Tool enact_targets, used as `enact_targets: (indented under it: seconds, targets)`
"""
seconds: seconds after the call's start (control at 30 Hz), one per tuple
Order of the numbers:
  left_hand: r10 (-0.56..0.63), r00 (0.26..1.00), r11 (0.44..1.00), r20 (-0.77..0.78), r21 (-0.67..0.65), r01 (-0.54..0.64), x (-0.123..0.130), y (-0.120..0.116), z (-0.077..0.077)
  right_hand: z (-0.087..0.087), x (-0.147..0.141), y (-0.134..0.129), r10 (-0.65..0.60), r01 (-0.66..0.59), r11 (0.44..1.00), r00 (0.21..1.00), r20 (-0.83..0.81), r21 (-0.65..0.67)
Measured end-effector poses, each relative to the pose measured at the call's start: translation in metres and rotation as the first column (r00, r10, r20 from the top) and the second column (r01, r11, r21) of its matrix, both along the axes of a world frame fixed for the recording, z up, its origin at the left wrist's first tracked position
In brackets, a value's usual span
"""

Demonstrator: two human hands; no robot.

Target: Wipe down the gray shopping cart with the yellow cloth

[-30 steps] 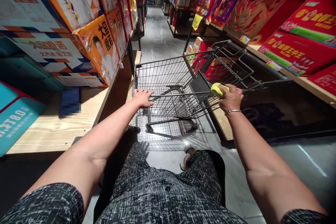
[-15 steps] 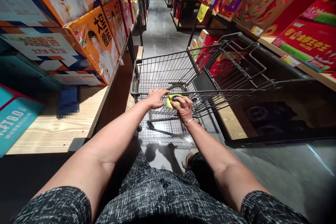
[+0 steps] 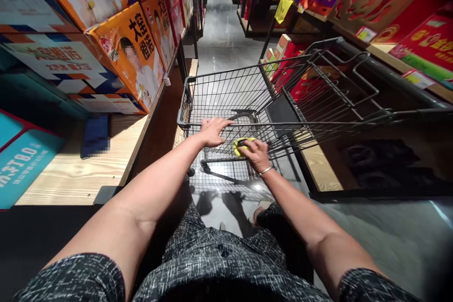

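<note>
A grey wire shopping cart (image 3: 244, 68) stands sideways before me, its long rim toward me. My left hand (image 3: 213, 132) rests on the near rim toward the cart's left end, fingers stretched out and thumb apart. Lower and to the right, my right hand (image 3: 257, 155), with a bracelet at the wrist, has its fingers closed on a yellow cloth (image 3: 237, 147) with a dark patch. The cloth is against the cart's near wire side, just below the rim; the hand hides part of it.
On my left, orange cartons (image 3: 129, 52) are stacked on a wooden shelf (image 3: 71, 179), with a dark blue item (image 3: 95, 136) near its front. Red gift boxes (image 3: 432, 40) line the right shelf. A grey-floored aisle (image 3: 221, 23) runs ahead beyond the cart.
My right hand has moved down and right with the cloth, from the rim to the wire side beneath it. The left hand stays on the rim. The view has shifted slightly.
</note>
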State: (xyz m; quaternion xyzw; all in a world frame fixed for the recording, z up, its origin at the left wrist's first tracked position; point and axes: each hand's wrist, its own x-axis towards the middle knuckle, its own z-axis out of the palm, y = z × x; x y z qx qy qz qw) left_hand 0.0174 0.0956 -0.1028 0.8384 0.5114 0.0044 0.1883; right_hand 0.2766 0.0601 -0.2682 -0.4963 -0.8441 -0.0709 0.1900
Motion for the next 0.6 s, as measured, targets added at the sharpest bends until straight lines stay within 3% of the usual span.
enact_targets:
  seconds: [0.1,0.2,0.27,0.37,0.43,0.5,0.6]
  targets:
    - [0.023,1.0,1.0,-0.007,-0.006,-0.023,-0.005,0.004,0.0,0.044,0.038,0.013,-0.102,0.158,0.923,0.98,-0.173,0.351]
    - [0.033,0.999,0.999,-0.019,0.001,-0.033,-0.01,0.008,-0.001,0.06,0.051,0.023,-0.165,0.267,0.859,0.952,-0.257,0.437]
    - [0.035,0.999,0.999,-0.022,0.005,-0.035,-0.013,0.011,-0.001,0.046,0.042,0.023,-0.193,0.261,0.898,0.958,-0.214,0.355]
    - [0.034,0.999,0.999,-0.029,0.012,-0.034,-0.017,0.014,-0.001,0.0,0.012,0.012,-0.216,0.217,0.975,0.976,-0.032,0.045]
    - [0.035,0.999,0.999,-0.032,0.017,-0.034,-0.019,0.017,-0.002,-0.033,-0.007,0.002,-0.155,0.17,0.966,0.984,0.092,-0.196]
    - [0.033,0.999,0.999,-0.028,0.017,-0.032,-0.021,0.019,-0.002,-0.059,-0.02,-0.006,-0.061,0.109,0.929,0.988,0.144,-0.353]
    - [0.038,0.999,0.999,-0.016,-0.001,-0.038,-0.025,0.024,-0.003,-0.075,-0.026,-0.008,0.018,0.041,0.915,0.99,0.141,-0.402]
